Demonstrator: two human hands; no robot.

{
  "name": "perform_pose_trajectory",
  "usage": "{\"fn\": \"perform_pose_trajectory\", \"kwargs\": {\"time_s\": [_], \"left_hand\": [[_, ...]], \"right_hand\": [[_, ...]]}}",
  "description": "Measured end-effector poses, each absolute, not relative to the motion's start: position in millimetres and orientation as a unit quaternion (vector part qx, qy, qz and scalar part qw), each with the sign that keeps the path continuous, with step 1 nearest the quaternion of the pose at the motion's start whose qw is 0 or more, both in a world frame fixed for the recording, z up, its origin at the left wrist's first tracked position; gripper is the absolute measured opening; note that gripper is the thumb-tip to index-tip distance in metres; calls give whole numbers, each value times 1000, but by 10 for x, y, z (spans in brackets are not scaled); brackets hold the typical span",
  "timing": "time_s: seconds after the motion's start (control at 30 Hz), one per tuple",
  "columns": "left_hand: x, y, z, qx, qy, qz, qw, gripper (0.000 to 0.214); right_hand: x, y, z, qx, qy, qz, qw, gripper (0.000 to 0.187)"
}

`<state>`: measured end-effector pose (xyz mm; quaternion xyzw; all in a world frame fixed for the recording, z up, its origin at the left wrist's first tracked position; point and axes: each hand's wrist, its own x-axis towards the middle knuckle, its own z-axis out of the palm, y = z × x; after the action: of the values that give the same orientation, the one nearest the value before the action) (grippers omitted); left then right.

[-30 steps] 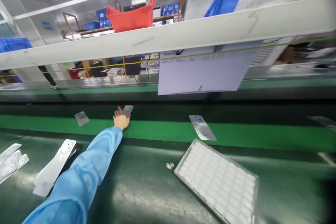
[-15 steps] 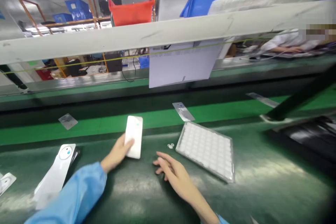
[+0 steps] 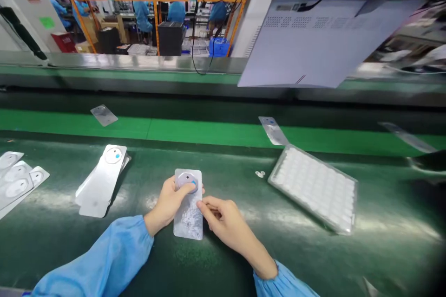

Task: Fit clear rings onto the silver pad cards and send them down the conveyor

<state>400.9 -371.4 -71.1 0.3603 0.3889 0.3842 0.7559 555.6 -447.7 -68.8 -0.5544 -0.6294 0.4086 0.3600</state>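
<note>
A silvery phone back cover (image 3: 188, 213) with a round camera ring lies flat on the dark green bench in front of me. My left hand (image 3: 171, 200) grips its left edge, the thumb pressed on the round ring. My right hand (image 3: 223, 220) is closed in a pinch at the cover's right edge, fingertips touching it. Both sleeves are light blue.
A stack of white cover films (image 3: 101, 180) lies to the left, more films (image 3: 17, 181) at the far left edge. A clear cell tray (image 3: 315, 188) sits to the right, two small white rings (image 3: 259, 174) beside it. Loose covers (image 3: 103, 115) (image 3: 273, 131) rest on the green conveyor belt behind.
My left hand fetched the cover from the conveyor, pulled it to the bench and turned it over. My right hand came in and pinched its right edge. The camera tilted down.
</note>
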Motion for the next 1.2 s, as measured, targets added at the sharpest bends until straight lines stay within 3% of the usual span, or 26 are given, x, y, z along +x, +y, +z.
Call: {"fn": "perform_pose_trajectory", "kwargs": {"time_s": [0.17, 0.27, 0.83, 0.97, 1.1, 1.2], "left_hand": [[4019, -3818, -714, 419, 399, 378, 723, 30], [4017, -3856, -695, 472, 383, 389, 692, 28], [3942, -3883, -713, 543, 331, 332, 697, 44], [3937, -3857, -718, 512, 351, 332, 710, 46], [3944, -3826, -724, 439, 375, 350, 738, 47], [3950, -3827, -701, 406, 375, 344, 759, 48]], "right_hand": [[5571, -4531, -710, -568, -629, 157, 507, 8], [5544, -4512, -730, -551, -658, 57, 511, 13], [5518, -4490, -751, -592, -719, -54, 361, 21], [5616, -4505, -796, -540, -773, -108, 314, 24], [5762, -4486, -908, -468, -812, -119, 327, 35], [5808, -4488, -909, -498, -763, -88, 403, 31]]}}
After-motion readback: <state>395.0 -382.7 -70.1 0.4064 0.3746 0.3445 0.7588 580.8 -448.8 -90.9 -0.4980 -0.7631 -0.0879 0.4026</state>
